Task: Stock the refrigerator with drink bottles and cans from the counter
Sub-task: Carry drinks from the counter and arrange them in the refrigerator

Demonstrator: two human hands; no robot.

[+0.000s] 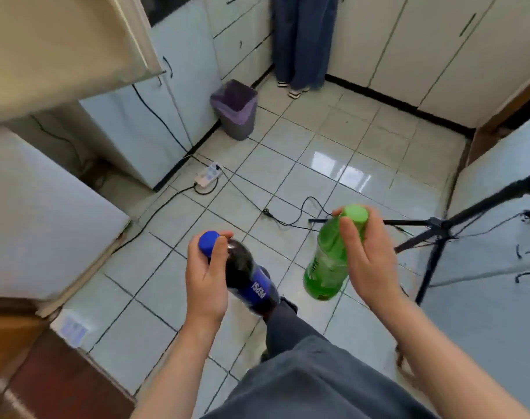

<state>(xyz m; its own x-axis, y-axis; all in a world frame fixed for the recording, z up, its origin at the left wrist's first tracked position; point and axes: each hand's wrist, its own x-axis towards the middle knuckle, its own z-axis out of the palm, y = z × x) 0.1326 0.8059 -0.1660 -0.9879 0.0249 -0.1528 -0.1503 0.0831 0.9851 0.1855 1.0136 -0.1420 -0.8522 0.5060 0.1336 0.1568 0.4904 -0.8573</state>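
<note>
My left hand [205, 279] grips the neck of a dark cola bottle [251, 279] with a blue cap and a blue label; the bottle hangs tilted over the tiled floor. Over to the right, a green bottle [327, 264] with a green cap is held by its neck in my right hand [368, 258], its base pointing down. The two bottles are apart, with my own grey trouser leg below them. A white refrigerator [31, 213] stands at the left, its lower door shut and a cream upper door [55, 46] swung out above.
A grey bin [235, 108] with a purple liner stands by the white cabinets. A power strip [208, 175] and black cables cross the floor. A black tripod [439, 231] stands at the right. Another person's legs [300, 40] are at the far cabinets.
</note>
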